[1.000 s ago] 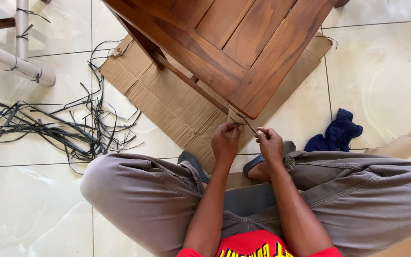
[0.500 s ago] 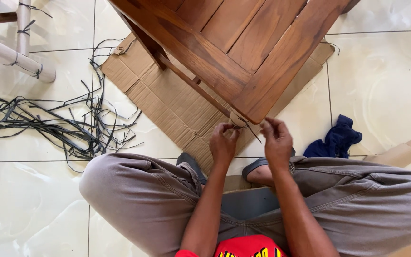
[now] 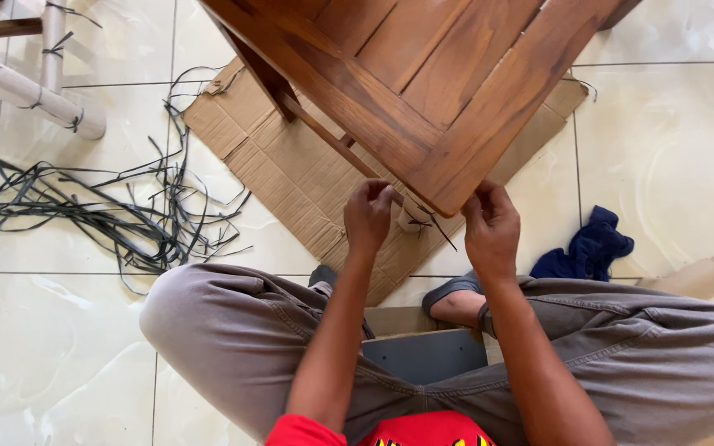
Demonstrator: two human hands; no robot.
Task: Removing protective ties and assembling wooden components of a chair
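Two hands work at the near corner of a wooden table [image 3: 423, 91] standing on flattened cardboard [image 3: 307, 177] over a tiled floor [image 3: 59, 347]. The left hand [image 3: 368, 216] is closed, fingertips pinched on a wrapped table leg [image 3: 413, 216] just under the corner, and the right hand [image 3: 491, 230] is closed too, pinching at the corner edge where a thin dark strap [image 3: 440, 227] runs down from the leg. To do this binding well, I judge the left hand should pin the wrap so it cannot slide while the right draws the strap taut in line with the leg, close to the wood. A pile of cut dark straps [image 3: 101, 215] lies well apart to the left, near white wrapped poles [image 3: 30, 91]; a blue cloth [image 3: 588, 248] lies to the right. Compared with half a second ago, the right hand has lifted up to the table's corner and the hands sit further apart; the strap now trails free between them.
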